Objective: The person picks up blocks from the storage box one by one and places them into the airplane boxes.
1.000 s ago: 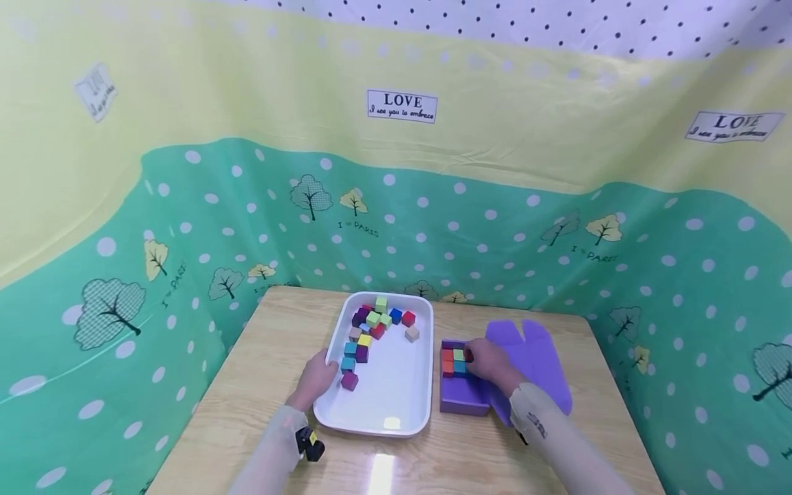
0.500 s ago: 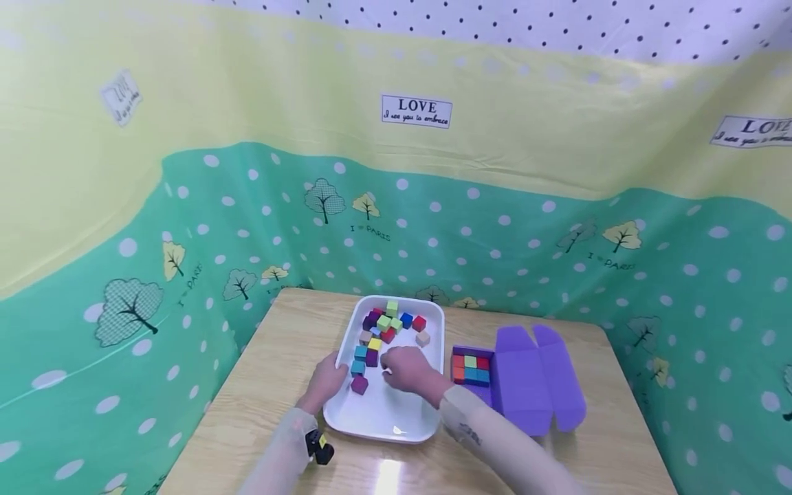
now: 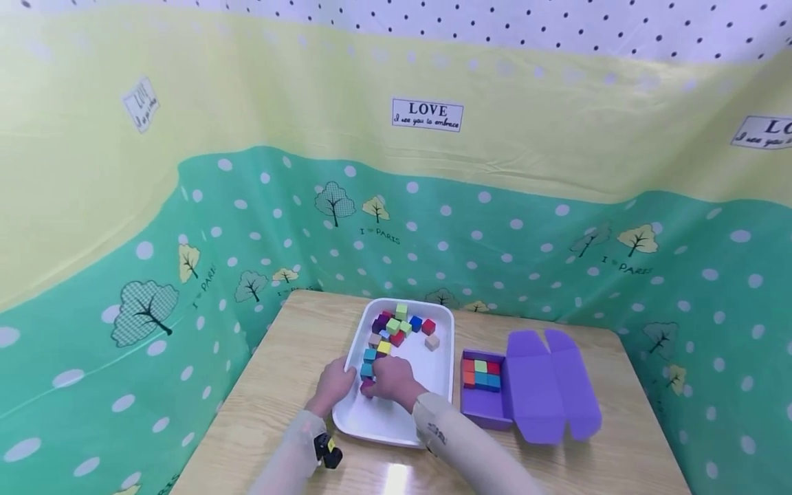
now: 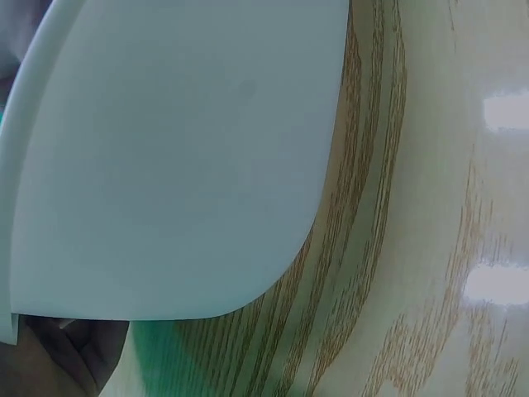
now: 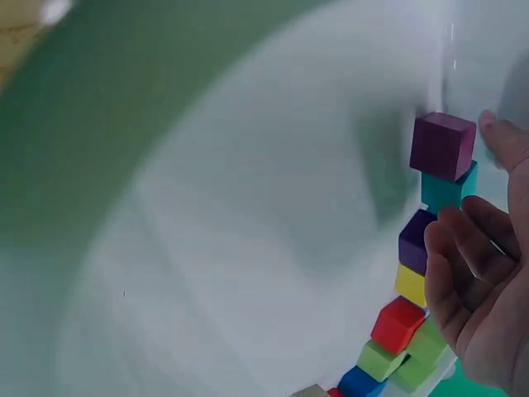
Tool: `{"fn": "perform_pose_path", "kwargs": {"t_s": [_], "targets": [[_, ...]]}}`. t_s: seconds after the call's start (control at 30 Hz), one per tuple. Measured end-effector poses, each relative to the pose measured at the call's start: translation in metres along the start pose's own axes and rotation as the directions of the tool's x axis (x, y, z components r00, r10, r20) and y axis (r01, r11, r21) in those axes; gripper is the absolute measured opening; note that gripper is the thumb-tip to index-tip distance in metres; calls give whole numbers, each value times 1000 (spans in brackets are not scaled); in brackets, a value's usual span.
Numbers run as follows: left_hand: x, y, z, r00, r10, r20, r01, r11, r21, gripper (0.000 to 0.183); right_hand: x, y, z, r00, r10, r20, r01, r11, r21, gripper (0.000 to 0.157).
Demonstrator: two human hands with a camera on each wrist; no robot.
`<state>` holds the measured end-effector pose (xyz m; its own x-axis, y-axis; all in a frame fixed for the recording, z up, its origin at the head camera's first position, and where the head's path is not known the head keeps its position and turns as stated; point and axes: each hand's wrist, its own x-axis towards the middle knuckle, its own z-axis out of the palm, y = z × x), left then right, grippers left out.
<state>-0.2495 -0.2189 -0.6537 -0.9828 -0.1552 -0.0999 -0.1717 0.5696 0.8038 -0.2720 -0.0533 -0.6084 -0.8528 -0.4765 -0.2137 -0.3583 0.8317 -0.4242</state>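
Observation:
A white tray (image 3: 386, 421) stands on the table, with several small coloured cubes along its left and far sides. My left hand (image 3: 333, 386) grips the tray's left rim; in the left wrist view its fingers (image 4: 62, 356) show at the tray's edge. My right hand (image 3: 394, 378) is low inside the tray, over the left row of cubes. In the right wrist view its thumb is close beside a magenta cube (image 5: 444, 146), while the other fingers bend loosely apart from the thumb. A teal cube (image 5: 446, 188) lies against the magenta one.
To the tray's right is an open purple box (image 3: 485, 407), its lid (image 3: 537, 392) folded out rightward. Two rows of cubes (image 3: 480, 375) fill the box's far part. A wooden table (image 3: 266, 385) carries everything, and a patterned curtain (image 3: 427, 254) hangs behind.
My right hand has left the purple box and crossed left into the tray, then come nearer to the magenta cube. A red cube now shows in the box's far right corner. The left hand stays on the rim.

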Motion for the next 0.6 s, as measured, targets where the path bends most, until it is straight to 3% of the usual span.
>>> {"fn": "perform_pose_path", "kwargs": {"t_s": [0.1,0.23,0.6], "targets": [[1,-1,0,1000,-8,1,8,1000,11,30,2,-2,4,1000,8,7,-9,1000,25,23],[2,-1,0,1000,-9,7,9,1000,20,31,5,-3,9,1000,-11,8,11,1000,-15,15],[2,3,-2,1000,-13,13,13,999,41,35,8,-8,18,998,-61,-33,60,998,-26,14]]}}
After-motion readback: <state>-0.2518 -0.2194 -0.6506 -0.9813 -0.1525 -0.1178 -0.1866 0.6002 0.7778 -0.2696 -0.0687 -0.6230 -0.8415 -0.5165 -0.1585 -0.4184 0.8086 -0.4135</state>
